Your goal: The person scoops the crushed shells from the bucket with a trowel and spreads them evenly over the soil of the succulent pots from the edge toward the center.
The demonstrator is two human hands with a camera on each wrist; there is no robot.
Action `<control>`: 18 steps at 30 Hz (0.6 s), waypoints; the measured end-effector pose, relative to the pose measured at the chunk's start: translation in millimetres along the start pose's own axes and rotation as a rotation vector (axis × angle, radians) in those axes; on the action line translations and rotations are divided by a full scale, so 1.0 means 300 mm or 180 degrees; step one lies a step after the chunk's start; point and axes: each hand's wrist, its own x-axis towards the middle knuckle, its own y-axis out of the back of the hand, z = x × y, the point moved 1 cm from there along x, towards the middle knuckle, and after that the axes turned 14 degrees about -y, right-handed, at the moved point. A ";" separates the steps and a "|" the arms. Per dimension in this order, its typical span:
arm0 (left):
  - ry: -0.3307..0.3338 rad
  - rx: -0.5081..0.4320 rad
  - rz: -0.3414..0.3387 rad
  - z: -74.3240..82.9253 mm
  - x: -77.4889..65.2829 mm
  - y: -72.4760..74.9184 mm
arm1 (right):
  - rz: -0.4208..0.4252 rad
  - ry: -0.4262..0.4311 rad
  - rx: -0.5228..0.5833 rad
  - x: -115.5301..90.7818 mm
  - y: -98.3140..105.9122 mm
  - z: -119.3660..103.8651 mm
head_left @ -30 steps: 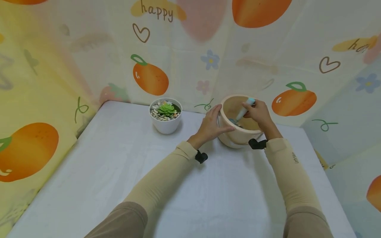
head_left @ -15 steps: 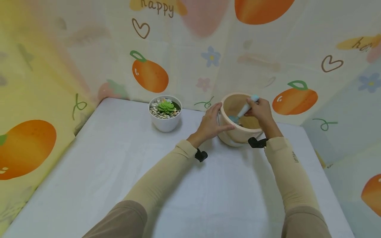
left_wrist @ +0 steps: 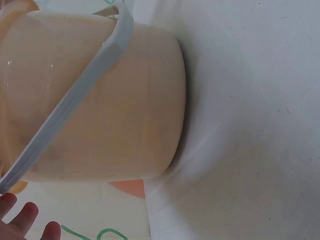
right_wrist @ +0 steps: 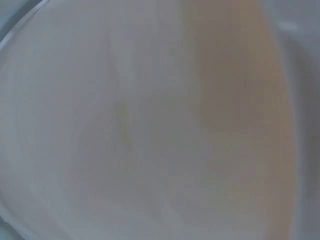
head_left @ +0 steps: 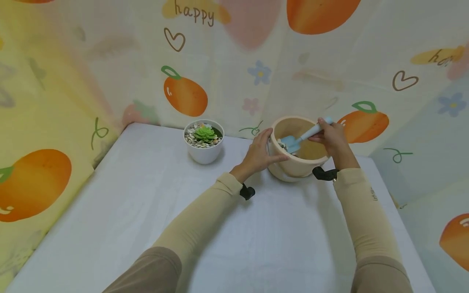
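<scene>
"Where did the bucket [head_left: 298,166] stand?"

"Near the back edge of the white-covered table [head_left: 275,244], close to the printed backdrop [head_left: 227,61]. The table's right edge slanted past beyond the right hand [head_left: 332,138]."

"And the room around it?"

"White cloth stretched from its base toward the bottom of the head view, with both forearms over it. More cloth lay leftward, between the bucket and the white pot [head_left: 205,154]. Inside, the rim and walls bounded the shovel [head_left: 310,131]; its blade was near the left inner wall, and its handle slanted out over the right rim."

"What were the hands doing?"

"The right one pinched the shovel's handle. The left hand [head_left: 256,152] rested against the bucket's left side, fingers stretched and thumb along the front, just below the rim."

"How did the things look?"

"The shovel had a light blue blade and a paler shaft. The bucket was peach and smooth, with a grey carrying handle [left_wrist: 70,105] hanging across its side. Small pale bits [head_left: 282,145] lay inside beside the blade, too small to make out well. The right wrist view was just a blurred, pale peach surface."
</scene>
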 end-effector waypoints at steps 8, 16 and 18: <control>-0.0008 0.0070 -0.0014 0.005 0.002 0.009 | -0.0346 -0.0156 0.0383 -0.006 0.036 -0.022; -0.0022 0.0074 -0.0024 0.003 0.001 0.005 | -0.0585 -0.0563 0.1123 -0.010 0.098 -0.034; -0.0025 0.0063 -0.0034 0.002 0.001 0.005 | -0.0603 -0.0606 0.1294 -0.018 0.107 -0.035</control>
